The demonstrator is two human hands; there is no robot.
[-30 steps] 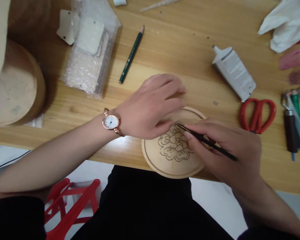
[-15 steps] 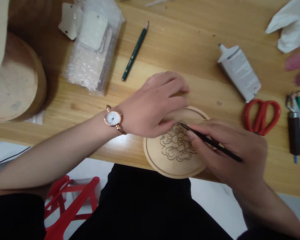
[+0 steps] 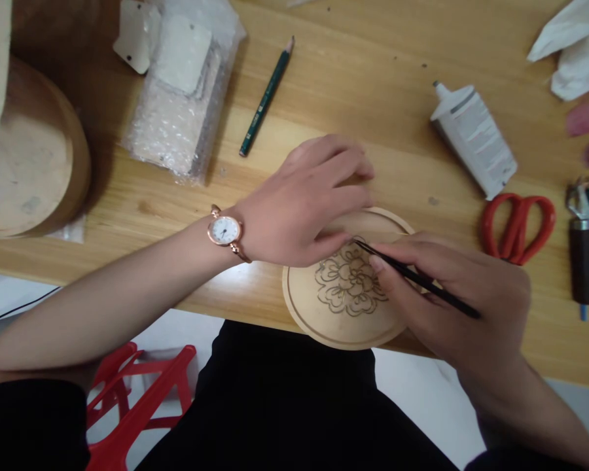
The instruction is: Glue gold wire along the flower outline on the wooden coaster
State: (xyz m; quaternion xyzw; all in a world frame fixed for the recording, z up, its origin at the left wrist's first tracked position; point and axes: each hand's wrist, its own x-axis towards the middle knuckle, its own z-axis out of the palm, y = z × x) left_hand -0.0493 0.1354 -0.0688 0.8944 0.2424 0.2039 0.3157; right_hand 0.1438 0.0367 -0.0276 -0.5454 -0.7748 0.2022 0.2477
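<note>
A round wooden disc (image 3: pixel 314 314) with a flower outline drawn on it lies at the table's near edge, partly overhanging it. My left hand (image 3: pixel 304 203), with a watch on the wrist, rests on the disc's upper left rim, fingers curled down and pressed on the wood. My right hand (image 3: pixel 451 294) is closed in a pinch on thin black tweezers (image 3: pixel 417 278). Their tip touches the top of the flower, close to my left thumb.
On the wooden table (image 3: pixel 373 98) lie a green pencil (image 3: pixel 266 98), a white glue tube (image 3: pixel 474 139), red scissors (image 3: pixel 517 226), a bubble-wrap packet (image 3: pixel 177 98), tools at the right edge and white cloth at top right. A round wooden block (image 3: pixel 24 170) stands left; a red stool (image 3: pixel 137 399) sits below.
The view has shifted slightly, so everything sits a little further right. Both hands keep their hold and the tweezers' tip stays at the top of the flower.
</note>
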